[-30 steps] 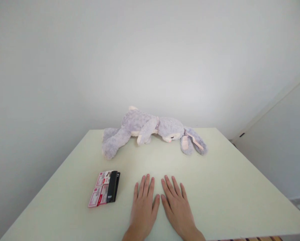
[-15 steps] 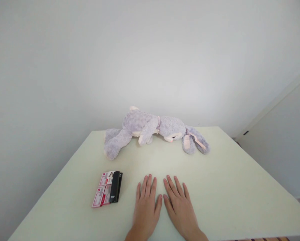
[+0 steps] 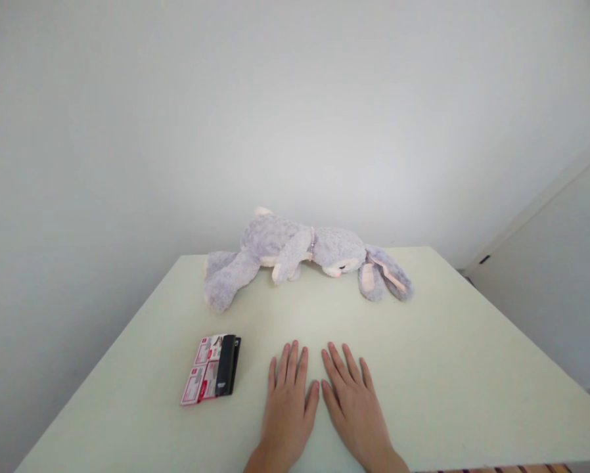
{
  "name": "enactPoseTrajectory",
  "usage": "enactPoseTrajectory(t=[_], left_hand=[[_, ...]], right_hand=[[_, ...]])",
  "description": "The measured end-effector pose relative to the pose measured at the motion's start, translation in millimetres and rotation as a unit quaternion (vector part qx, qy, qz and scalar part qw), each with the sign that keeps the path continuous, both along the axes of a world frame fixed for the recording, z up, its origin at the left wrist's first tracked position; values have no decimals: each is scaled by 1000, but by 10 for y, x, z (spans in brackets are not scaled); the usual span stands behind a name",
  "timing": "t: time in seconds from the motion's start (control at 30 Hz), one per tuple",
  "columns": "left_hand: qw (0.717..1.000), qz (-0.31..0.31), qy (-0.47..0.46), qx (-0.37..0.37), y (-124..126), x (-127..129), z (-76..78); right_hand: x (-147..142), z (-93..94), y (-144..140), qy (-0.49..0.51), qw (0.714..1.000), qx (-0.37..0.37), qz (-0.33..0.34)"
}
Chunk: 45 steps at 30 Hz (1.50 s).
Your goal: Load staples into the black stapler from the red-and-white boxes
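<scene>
Flat on the pale table [image 3: 453, 368], palm down, lies my left hand [image 3: 286, 410] with its fingers stretched out and nothing under them that I can see. My right hand [image 3: 358, 412] rests the same way beside it, thumbs close together but apart. To the left of my left hand is a black stapler [image 3: 226, 366], leaning against or touching small red-and-white boxes [image 3: 201, 371]. Neither hand touches these. Beyond both hands a grey-lilac plush rabbit [image 3: 280, 240] lies on its side, its long ears pointing right.
A plain light wall [image 3: 295, 118] rises behind the table's far edge, just past the plush rabbit. At the right stands a pale door-like panel [image 3: 546, 263]. Something striped in brown shows below the table's near right edge.
</scene>
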<state>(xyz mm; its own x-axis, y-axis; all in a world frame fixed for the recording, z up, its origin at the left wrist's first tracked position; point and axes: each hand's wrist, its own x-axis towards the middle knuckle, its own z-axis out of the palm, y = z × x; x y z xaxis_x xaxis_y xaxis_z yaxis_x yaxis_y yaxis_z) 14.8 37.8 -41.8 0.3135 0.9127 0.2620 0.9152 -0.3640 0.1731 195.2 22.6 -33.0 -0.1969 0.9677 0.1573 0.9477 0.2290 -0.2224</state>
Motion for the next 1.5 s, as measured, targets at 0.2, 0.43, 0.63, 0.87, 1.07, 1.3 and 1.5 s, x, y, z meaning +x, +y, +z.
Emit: enactPoseTrajectory(t=[0.2,0.43,0.63,0.87,1.07,1.3,1.5], left_hand=[[1000,1,1,-7,4,4,-1],[1000,2,5,-16,6,13,12],[1000,2,-7,-12,0,20,43],[1000,6,-16,-6,0,11,37],[1000,6,-18,-7,5,10,34],[1000,2,-19,1,3,8,32],[1000,5,-25,-6,10,11,21]], right_hand=[[-1,-7,9,-3,1000,-3,0],[-7,19,6,-6,1000,-3,-3],[-3,37,1,-7,1000,-14,-5],[2,38,0,-9,1000,-22,-1],[5,46,-5,-5,1000,-23,-2],[7,38,2,2,1000,-17,-2],[2,43,4,3,1000,-15,-6]])
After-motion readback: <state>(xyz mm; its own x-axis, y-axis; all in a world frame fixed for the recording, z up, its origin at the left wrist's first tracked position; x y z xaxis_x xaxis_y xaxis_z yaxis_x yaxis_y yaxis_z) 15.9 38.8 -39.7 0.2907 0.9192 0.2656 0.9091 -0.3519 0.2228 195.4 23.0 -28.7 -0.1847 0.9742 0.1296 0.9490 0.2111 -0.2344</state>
